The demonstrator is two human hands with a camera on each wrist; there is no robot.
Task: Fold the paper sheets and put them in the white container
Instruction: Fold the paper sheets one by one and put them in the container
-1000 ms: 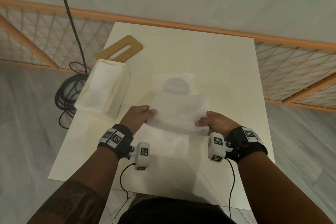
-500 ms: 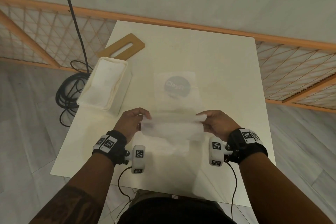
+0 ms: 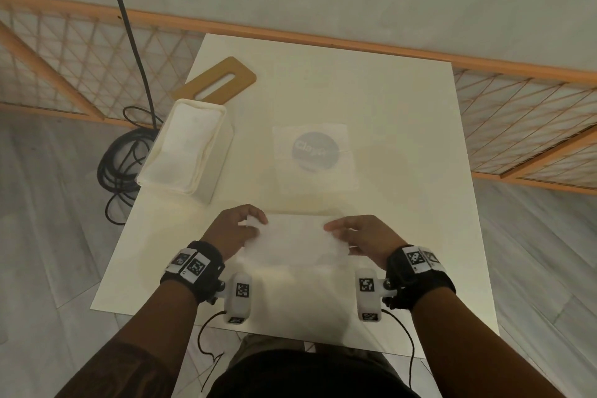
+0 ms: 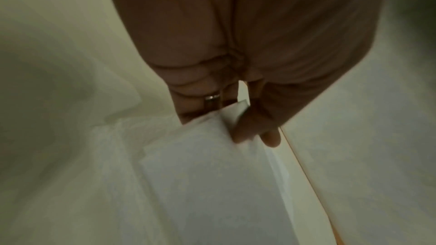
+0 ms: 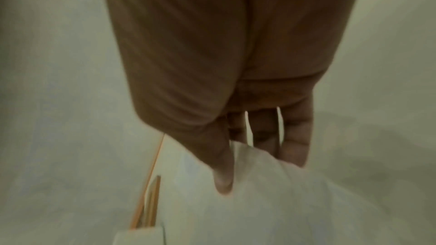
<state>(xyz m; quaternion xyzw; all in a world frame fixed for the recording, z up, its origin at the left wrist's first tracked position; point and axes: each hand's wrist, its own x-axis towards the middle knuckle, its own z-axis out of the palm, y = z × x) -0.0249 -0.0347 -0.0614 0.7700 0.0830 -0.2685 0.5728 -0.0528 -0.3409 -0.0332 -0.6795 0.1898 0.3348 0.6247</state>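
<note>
A folded white paper sheet point(image 3: 295, 241) lies near the front of the white table point(image 3: 403, 139), held at both ends. My left hand point(image 3: 237, 231) pinches its left end between thumb and fingers point(image 4: 250, 128). My right hand point(image 3: 361, 234) pinches its right end, thumb on top point(image 5: 221, 170). The same sheet fills the left wrist view point(image 4: 212, 183) and the right wrist view point(image 5: 271, 202). Farther back lies another thin sheet point(image 3: 315, 157) with a grey round print showing through it. The white container point(image 3: 185, 150) stands at the table's left edge with white folded paper inside.
A wooden board with a slot point(image 3: 216, 81) lies behind the container. A black cable coil point(image 3: 121, 161) sits on the floor left of the table. An orange wooden lattice rail point(image 3: 517, 113) runs behind and to the right.
The sheet's far half came over toward me and down. It went from a raised, half-open sheet to a flat narrow strip on the table, both hands still at its ends.
</note>
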